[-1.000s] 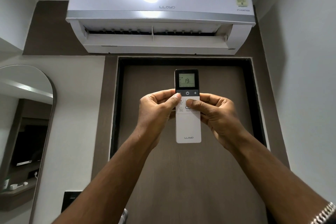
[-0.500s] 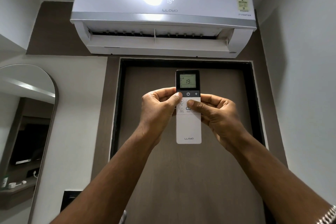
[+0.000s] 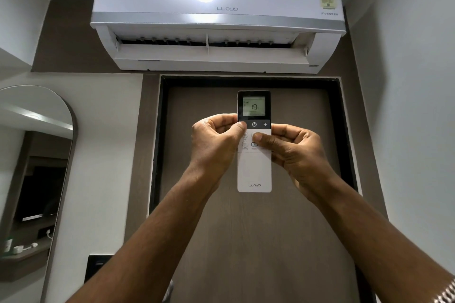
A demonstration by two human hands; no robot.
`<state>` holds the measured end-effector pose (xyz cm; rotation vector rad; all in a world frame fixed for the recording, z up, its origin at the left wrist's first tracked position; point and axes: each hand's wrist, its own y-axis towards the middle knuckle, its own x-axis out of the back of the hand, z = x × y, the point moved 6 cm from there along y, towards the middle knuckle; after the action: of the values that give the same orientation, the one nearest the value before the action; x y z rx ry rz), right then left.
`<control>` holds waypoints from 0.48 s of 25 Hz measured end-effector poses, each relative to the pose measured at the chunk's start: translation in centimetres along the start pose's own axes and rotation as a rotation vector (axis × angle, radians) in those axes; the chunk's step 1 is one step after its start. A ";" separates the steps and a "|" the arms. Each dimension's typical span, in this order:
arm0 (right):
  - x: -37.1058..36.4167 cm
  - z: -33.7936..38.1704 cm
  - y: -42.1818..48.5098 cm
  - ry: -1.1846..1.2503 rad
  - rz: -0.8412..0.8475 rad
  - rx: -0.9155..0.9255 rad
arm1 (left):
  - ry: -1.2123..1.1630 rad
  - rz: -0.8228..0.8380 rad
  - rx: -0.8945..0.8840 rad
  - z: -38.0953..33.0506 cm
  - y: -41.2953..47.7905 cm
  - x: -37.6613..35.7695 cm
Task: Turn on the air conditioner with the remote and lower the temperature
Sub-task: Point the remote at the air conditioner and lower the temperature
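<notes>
A white wall air conditioner hangs high above a door, its flap open and its front display reading 19. I hold a slim white remote upright in front of me, pointed up at the unit; its dark top screen also reads 19. My left hand grips the remote's left edge, thumb lying just left of the power button. My right hand grips the right edge, its thumb pressed across the white button area below the plus key.
A brown door in a dark frame fills the wall behind the remote. An arched mirror stands on the left wall, with a black switch plate beside it. A bare wall closes in on the right.
Both displays still read 19. The hands and remote keep the same grip; the view has shifted slightly, so the air conditioner sits a little lower and to the right in the frame.
</notes>
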<state>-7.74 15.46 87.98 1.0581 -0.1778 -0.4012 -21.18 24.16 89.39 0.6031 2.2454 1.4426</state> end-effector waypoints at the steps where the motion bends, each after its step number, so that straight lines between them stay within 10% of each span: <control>1: 0.0 0.0 0.0 -0.002 -0.001 -0.002 | -0.008 0.002 0.001 0.0 0.0 0.0; 12: -0.2 -0.2 -0.1 0.027 0.036 -0.003 | -0.050 0.026 -0.009 0.3 0.0 0.1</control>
<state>-7.87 15.66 87.85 1.0554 -0.1719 -0.3549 -21.09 24.41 89.28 0.6603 2.1995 1.4326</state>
